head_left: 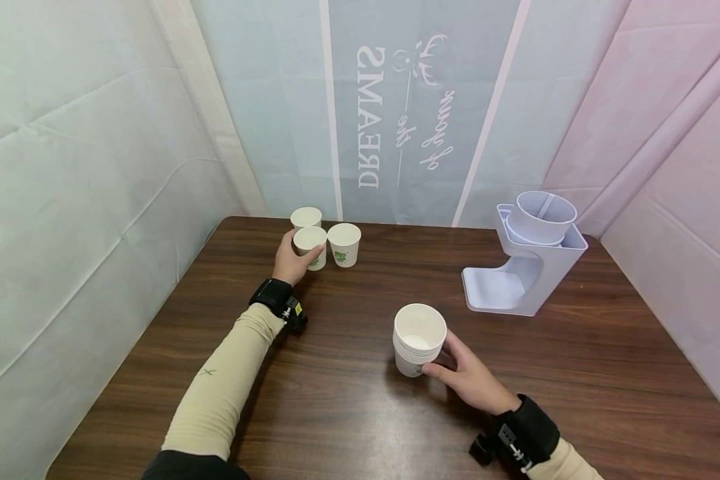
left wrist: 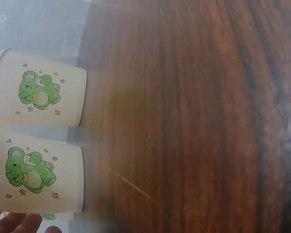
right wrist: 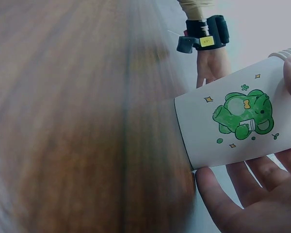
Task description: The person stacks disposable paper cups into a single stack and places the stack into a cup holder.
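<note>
My left hand [head_left: 292, 260] curls round the front paper cup [head_left: 310, 241] of a group of three at the back left of the table. A second paper cup [head_left: 345, 245] stands just to its right, and a third paper cup [head_left: 306, 217] is partly hidden behind it. In the left wrist view, green bear prints show on two cups; only fingertips [left wrist: 19, 224] of that hand appear. My right hand [head_left: 471, 379] grips a stack of nested paper cups [head_left: 420, 337], mouth up, near the middle. Whether the stack touches the table I cannot tell.
A pale lavender stand [head_left: 552, 280] with a round cup-like holder [head_left: 542, 217] on top stands at the back right. The dark wooden table [head_left: 336, 413] is bordered by fabric curtains [head_left: 264, 100] at the back and both sides.
</note>
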{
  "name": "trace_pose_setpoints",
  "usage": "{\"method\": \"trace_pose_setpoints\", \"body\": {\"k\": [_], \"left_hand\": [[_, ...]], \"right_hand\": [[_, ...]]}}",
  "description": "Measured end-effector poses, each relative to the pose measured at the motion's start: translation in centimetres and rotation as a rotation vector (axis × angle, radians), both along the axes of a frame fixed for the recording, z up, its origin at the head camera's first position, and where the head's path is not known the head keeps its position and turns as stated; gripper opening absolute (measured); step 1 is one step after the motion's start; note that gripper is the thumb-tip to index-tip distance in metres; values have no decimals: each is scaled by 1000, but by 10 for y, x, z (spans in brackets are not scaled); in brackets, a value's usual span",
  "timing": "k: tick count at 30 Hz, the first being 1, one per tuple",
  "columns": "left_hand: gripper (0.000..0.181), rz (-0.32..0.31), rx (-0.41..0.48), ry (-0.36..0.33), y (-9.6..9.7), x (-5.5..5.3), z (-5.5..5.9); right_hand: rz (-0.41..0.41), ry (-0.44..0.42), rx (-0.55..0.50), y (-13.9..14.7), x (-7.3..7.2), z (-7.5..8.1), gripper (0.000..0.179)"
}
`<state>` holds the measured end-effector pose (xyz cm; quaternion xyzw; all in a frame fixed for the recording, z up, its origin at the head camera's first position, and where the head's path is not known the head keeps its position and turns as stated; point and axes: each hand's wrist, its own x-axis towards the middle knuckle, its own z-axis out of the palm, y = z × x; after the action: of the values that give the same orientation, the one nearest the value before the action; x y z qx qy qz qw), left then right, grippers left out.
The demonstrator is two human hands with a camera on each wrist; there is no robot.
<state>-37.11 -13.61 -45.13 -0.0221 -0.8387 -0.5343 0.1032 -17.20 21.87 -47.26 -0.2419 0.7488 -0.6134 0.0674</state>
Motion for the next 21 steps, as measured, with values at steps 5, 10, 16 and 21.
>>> {"method": "trace_pose_setpoints", "body": {"k": [5,10,16,21], "left_hand": [[80,14,1,13,1,2,0],[77,15,-9,9,1,5,0],[77,5,-3,5,-1,11,5],[77,9,5,-6,-8,15,5]], "right_hand": [[1,-3,-2,0,0,0,74],[2,-3,-8,0,0,0,74],[-5,-2,-2,0,1,0,74],[-13,1,11,0,1,1,74]]}}
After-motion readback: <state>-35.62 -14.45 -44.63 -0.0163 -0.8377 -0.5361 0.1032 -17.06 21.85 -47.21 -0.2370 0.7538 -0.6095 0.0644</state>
